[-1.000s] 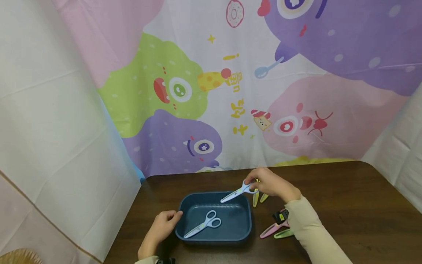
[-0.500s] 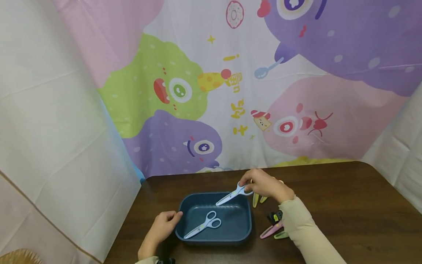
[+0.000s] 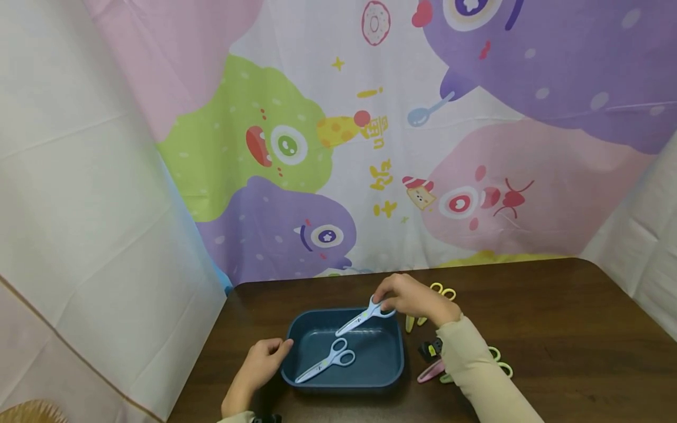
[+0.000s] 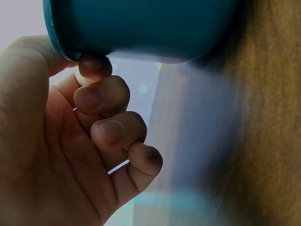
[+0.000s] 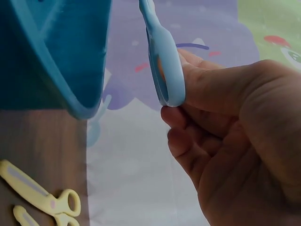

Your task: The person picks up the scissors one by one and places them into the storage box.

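In the head view, light-blue scissors point(image 3: 359, 319) hang over the far right part of a dark blue box point(image 3: 344, 387). My right hand point(image 3: 415, 296) pinches them by a handle ring, blades slanting down to the left. The right wrist view shows thumb and fingers on the blue handle point(image 5: 176, 70) beside the box wall. A second pair of light-blue scissors point(image 3: 324, 364) lies inside the box. At the box's left end my left hand point(image 3: 261, 363) grips the rim, thumb on top; the left wrist view shows its fingers point(image 4: 115, 132) curled below the rim.
Yellow scissors point(image 3: 410, 324) lie on the brown table point(image 3: 571, 329) right of the box, partly behind my right hand. Pink scissors point(image 3: 431, 371) and green scissors point(image 3: 446, 378) lie nearer, partly under my right sleeve point(image 3: 483, 373). A printed cloth point(image 3: 381, 247) hangs behind the table.
My right hand has moved left and slightly nearer with the light-blue scissors, further over the box. More of the yellow and green scissors now shows. My left hand has stayed put.
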Demonstrator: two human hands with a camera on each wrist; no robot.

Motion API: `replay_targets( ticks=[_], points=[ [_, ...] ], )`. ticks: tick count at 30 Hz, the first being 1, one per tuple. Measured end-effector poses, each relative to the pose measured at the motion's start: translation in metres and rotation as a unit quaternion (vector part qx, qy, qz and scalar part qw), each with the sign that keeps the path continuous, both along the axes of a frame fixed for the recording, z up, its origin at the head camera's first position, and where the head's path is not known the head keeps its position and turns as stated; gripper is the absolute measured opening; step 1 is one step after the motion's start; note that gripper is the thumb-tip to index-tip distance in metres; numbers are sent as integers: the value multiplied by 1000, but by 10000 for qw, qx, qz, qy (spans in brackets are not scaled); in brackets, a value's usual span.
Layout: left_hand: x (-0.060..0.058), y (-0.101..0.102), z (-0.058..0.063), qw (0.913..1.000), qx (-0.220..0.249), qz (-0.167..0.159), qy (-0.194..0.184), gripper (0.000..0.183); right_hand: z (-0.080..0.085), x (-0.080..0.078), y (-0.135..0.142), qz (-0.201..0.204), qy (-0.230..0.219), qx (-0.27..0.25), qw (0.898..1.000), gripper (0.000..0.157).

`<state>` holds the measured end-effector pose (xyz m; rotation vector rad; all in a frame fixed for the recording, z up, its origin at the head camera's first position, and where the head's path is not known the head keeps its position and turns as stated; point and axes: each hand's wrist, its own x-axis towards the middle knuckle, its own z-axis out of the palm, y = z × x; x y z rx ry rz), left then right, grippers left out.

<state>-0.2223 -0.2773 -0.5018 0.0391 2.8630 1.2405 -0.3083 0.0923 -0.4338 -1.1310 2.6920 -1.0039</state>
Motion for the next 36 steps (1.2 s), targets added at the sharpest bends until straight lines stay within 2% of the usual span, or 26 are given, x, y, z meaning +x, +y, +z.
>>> replay_targets(
  ticks=[11, 19, 36],
  points=[
    [0, 0, 1, 10000, 12, 23, -38, 46, -2, -1, -15, 116, -43, 47, 9999, 10],
    [1, 0, 1, 10000, 9, 9, -54, 45, -4, 1, -25, 165, -235, -30, 9996, 12],
    [-1, -1, -1, 9999, -121, -36, 98, 45, -9, 4, -48, 433, -370, -10, 9984, 13]
  ],
)
